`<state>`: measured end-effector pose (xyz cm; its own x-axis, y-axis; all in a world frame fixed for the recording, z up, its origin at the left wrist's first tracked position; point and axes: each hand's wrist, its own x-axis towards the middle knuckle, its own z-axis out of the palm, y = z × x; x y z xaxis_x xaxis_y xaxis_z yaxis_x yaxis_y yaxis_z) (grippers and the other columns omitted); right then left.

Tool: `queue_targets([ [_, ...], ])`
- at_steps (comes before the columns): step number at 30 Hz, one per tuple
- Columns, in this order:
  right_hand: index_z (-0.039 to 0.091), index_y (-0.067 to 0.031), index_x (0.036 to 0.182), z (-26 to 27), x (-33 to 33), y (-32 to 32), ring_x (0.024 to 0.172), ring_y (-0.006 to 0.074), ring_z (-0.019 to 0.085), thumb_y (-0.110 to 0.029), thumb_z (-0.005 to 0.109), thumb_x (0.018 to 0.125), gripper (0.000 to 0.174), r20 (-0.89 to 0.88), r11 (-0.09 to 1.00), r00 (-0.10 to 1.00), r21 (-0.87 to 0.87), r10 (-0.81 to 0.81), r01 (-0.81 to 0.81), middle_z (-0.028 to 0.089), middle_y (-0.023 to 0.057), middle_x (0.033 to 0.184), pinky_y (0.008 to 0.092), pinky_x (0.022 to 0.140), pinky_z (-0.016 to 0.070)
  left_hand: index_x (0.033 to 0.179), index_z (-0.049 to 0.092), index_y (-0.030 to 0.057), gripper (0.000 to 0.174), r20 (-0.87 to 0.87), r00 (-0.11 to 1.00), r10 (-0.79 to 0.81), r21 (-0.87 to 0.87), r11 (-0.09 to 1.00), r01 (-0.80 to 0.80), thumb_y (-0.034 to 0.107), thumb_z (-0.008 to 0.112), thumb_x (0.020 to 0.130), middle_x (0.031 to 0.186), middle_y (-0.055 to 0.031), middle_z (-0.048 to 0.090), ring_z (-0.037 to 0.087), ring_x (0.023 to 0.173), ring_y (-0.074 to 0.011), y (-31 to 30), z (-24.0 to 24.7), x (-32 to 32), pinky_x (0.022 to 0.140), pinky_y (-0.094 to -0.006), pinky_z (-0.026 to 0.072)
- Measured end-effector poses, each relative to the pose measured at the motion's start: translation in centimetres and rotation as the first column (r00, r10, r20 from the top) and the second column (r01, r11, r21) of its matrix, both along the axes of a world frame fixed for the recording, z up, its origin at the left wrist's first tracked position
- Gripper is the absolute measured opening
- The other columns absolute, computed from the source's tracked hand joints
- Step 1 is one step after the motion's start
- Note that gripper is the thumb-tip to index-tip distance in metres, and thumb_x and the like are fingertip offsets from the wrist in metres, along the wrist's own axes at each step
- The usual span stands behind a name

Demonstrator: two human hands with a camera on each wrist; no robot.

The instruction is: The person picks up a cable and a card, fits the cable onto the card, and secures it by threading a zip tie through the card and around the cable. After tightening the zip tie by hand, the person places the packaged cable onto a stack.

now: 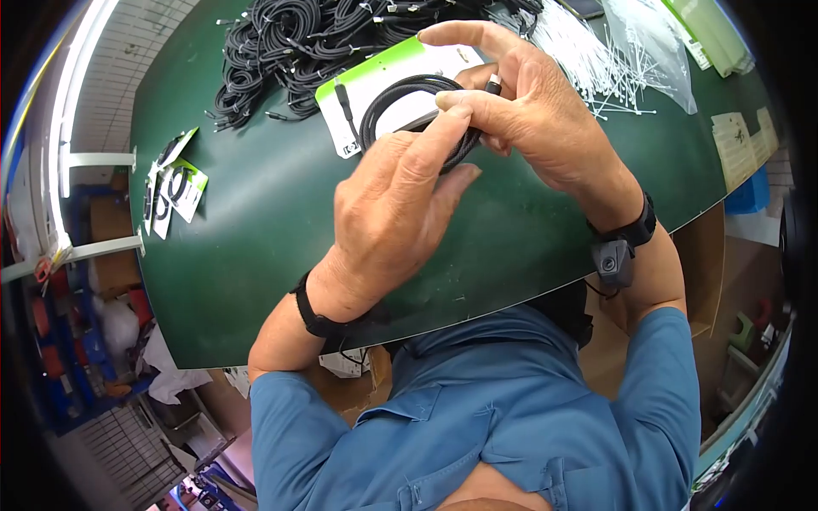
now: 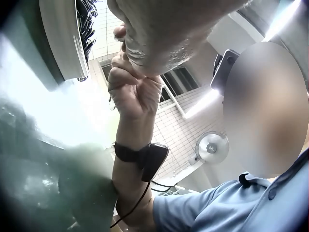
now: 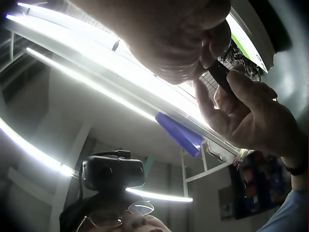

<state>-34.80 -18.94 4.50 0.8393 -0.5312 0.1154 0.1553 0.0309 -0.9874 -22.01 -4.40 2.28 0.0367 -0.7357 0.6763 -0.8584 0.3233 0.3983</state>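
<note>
A coiled black cable is held between both hands over the green table, overlapping a white and green packaging card in the head view. My left hand grips the near side of the coil, its index fingertip close to the right thumb. In the right wrist view, the left hand pinches the dark cable bundle between thumb and fingers. My right hand pinches the coil's right side, index finger raised; a metal-tipped connector sticks up beside it. Another black plug lies over the card's left part.
A heap of black coiled cables lies at the back of the green table. White cable ties spread at back right beside a clear plastic bag. Several carded cables rest near the left edge.
</note>
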Motion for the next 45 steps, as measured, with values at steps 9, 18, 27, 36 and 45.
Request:
queue_targets([
  [9, 0.048, -0.0004, 0.138, -0.3, 0.2, 0.3, 0.065, 0.0021, 0.051, -0.012, 0.067, 0.098, 0.045, 0.057, 0.944, 0.989, 0.296, 0.135, -0.146, 0.064, 0.0028, 0.090, 0.0176, 0.053, 0.0383, 0.104, 0.073, -0.0002, 0.027, -0.057, 0.995, -0.082, -0.139, 0.988, 0.073, -0.007, 0.082, 0.079, 0.092, -0.0125, 0.075, 0.069, 0.076, -0.0198, -0.7, 0.5, 1.0, 0.064, -0.0279, 0.0518],
  [18, 0.060, -0.0040, 0.127, 0.7, -0.7, -0.2, 0.077, 0.0103, 0.058, -0.010, 0.074, 0.091, 0.039, 0.115, 0.904, 0.992, -0.428, 0.052, 0.002, 0.065, 0.0053, 0.104, 0.0246, 0.067, 0.0494, 0.098, 0.076, 0.0038, 0.026, -0.102, 0.981, -0.167, -0.172, 0.974, 0.148, -0.002, 0.084, 0.074, 0.081, -0.0077, 0.071, 0.067, 0.072, -0.0221, -0.1, 2.1, 3.0, 0.064, -0.0326, 0.0531],
  [27, 0.068, -0.0030, 0.104, 0.2, 0.1, 0.2, 0.083, 0.0294, 0.067, -0.006, 0.081, 0.073, 0.034, 0.095, 0.427, 0.992, -0.903, 0.078, 0.053, 0.066, 0.0109, 0.105, 0.0357, 0.069, 0.0540, 0.100, 0.078, 0.0088, 0.034, 0.027, 0.974, -0.225, -0.088, 0.970, 0.227, 0.001, 0.082, 0.067, 0.081, -0.0044, 0.066, 0.063, 0.071, -0.0199, -0.3, 2.3, 3.4, 0.061, -0.0303, 0.0516],
  [36, 0.065, -0.0014, 0.100, 0.0, -0.9, -1.4, 0.076, 0.0311, 0.067, -0.008, 0.082, 0.073, 0.033, -0.126, 0.498, 0.957, -0.832, 0.261, -0.245, 0.067, 0.0117, 0.092, 0.0372, 0.065, 0.0529, 0.100, 0.078, 0.0103, 0.037, 0.168, 0.923, -0.346, 0.048, 0.938, 0.342, 0.006, 0.079, 0.063, 0.081, -0.0037, 0.062, 0.059, 0.068, -0.0188, -0.1, 2.7, 4.0, 0.055, -0.0293, 0.0481],
  [45, 0.070, -0.0024, 0.101, 1.7, -2.4, -2.3, 0.069, 0.0184, 0.063, -0.016, 0.084, 0.080, 0.028, -0.118, 0.718, 0.926, -0.599, 0.359, -0.355, 0.070, 0.0056, 0.091, 0.0301, 0.062, 0.0504, 0.104, 0.080, 0.0119, 0.042, 0.100, 0.920, -0.379, -0.019, 0.924, 0.383, 0.005, 0.079, 0.063, 0.082, -0.0049, 0.063, 0.057, 0.065, -0.0185, 0.0, 2.8, 4.2, 0.052, -0.0279, 0.0456],
])
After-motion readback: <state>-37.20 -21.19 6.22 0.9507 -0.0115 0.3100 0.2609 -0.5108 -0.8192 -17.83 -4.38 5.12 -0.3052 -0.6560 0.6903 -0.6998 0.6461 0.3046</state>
